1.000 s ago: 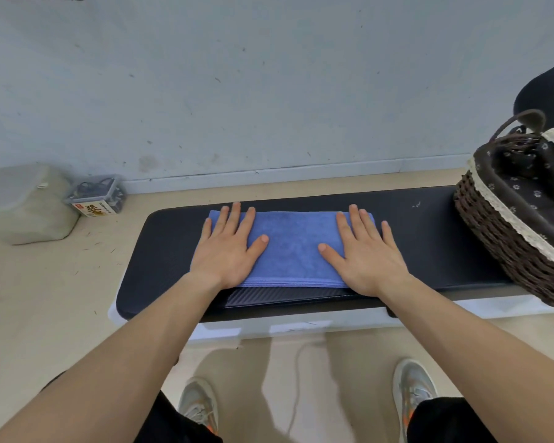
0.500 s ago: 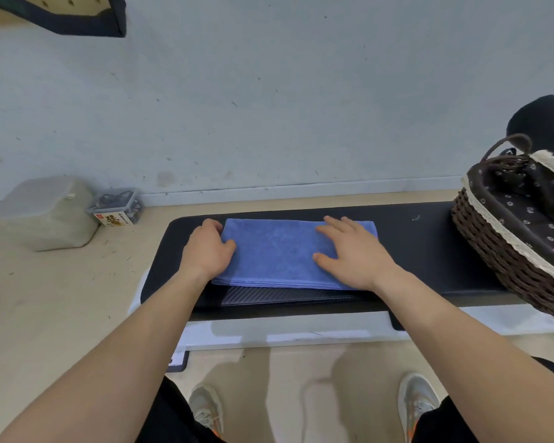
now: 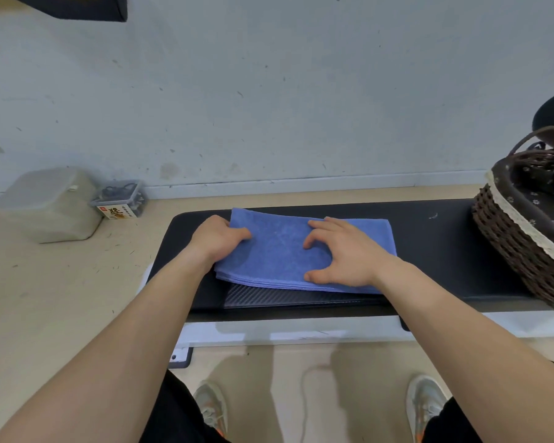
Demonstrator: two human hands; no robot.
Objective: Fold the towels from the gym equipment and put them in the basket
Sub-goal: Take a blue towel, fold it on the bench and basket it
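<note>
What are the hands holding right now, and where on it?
The left hand grips the blue towel by its left end; the right hand rests bent-fingered on top, and a grip there cannot be told.

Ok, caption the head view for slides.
Left hand grips, right hand touches a blue towel on a bench near a basket.

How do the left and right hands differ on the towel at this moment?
The left hand curls round the towel at its left end; the right hand arches over its right half, fingertips pressing. Left sits at the edge, right lies on top. Both touch the towel on the bench.
</note>
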